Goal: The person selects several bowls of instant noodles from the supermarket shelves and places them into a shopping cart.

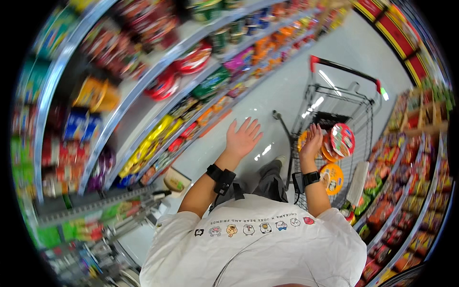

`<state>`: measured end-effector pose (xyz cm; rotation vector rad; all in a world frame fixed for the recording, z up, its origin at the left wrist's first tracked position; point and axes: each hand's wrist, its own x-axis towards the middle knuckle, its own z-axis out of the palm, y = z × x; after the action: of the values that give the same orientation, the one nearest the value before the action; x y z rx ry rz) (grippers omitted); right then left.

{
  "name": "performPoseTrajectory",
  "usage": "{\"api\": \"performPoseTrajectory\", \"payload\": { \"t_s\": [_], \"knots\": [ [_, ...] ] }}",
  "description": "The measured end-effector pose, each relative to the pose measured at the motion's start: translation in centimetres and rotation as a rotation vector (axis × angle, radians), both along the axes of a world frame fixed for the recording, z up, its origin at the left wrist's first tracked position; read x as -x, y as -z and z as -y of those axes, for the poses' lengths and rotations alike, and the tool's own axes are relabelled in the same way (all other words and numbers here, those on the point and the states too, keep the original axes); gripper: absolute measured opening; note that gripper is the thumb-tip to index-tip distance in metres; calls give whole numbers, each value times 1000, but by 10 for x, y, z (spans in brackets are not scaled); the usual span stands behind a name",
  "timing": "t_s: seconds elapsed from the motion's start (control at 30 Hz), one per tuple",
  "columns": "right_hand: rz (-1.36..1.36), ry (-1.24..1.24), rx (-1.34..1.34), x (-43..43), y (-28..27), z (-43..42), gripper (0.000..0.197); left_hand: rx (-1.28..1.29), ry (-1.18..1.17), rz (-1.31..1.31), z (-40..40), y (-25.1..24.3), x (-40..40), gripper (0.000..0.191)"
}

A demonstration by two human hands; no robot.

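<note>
My left hand hangs over the grey floor with its fingers spread and nothing in it. At the side of a wire shopping cart is my right hand, its fingers fairly straight; no held thing shows. In the cart lie a red round instant-noodle bowl and a yellow-orange one, with more orange packs partly hidden by my right hand and the red bowl. The cart's black handle has red ends. Each wrist wears a black strap with a device.
Shelves of packaged food and noodle bowls run along the left, partly blurred. More shelves of bright packets stand at the right. An open carton is on the floor by the left shelf, near metal cart frames.
</note>
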<state>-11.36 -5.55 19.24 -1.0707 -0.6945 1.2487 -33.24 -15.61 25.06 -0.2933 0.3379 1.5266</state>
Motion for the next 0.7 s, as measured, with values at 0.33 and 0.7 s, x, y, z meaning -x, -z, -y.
{"api": "performPoseTrajectory", "payload": {
  "t_s": [0.33, 0.7],
  "knots": [
    [-72, -719, 213, 222, 1, 92, 41, 51, -567, -21, 177, -22, 142, 58],
    [56, -1120, 230, 361, -15, 85, 41, 111, -762, 3, 190, 12, 209, 58]
  ]
}}
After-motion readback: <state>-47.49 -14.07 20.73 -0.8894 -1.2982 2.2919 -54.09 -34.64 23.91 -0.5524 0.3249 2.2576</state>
